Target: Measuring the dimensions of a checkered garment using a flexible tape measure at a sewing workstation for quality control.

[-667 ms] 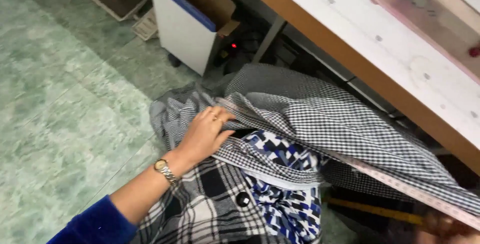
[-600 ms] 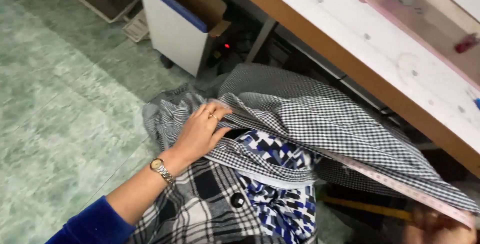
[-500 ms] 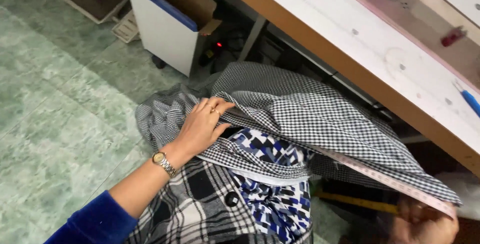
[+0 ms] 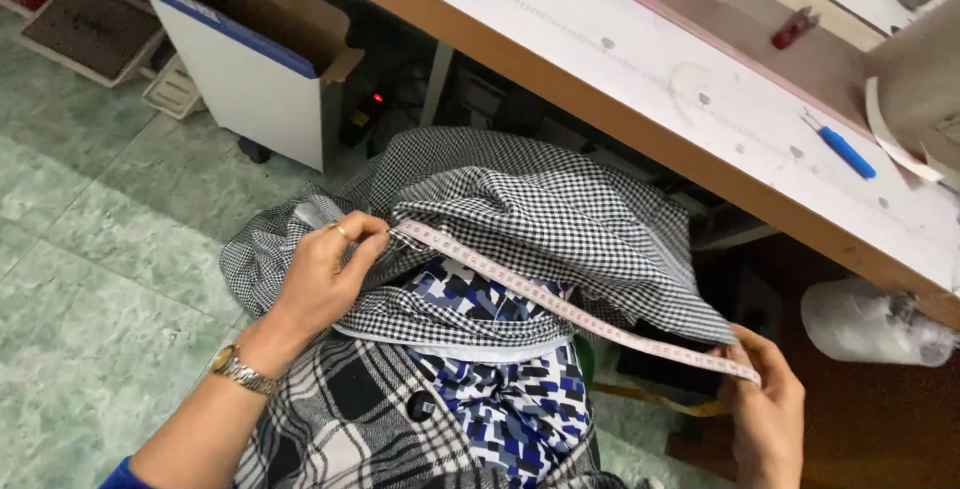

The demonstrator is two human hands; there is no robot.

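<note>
Stretching across the lower middle of the frame, a pink measuring tape (image 4: 560, 307) now lies taut over the checked cloth (image 4: 540, 214), where half a second ago the left hand (image 4: 325, 274) simply rested flat on the fabric and the right hand (image 4: 765, 414) barely showed at the bottom edge. The left fingers (image 4: 365, 234) are pinched together on the tape's upper end at centre left; the right fingers are closed on its other end at lower right. Below lies a blue patterned fabric (image 4: 500, 399). Farther up, the desk (image 4: 640, 69) carries a blue pen (image 4: 843, 149).
</note>
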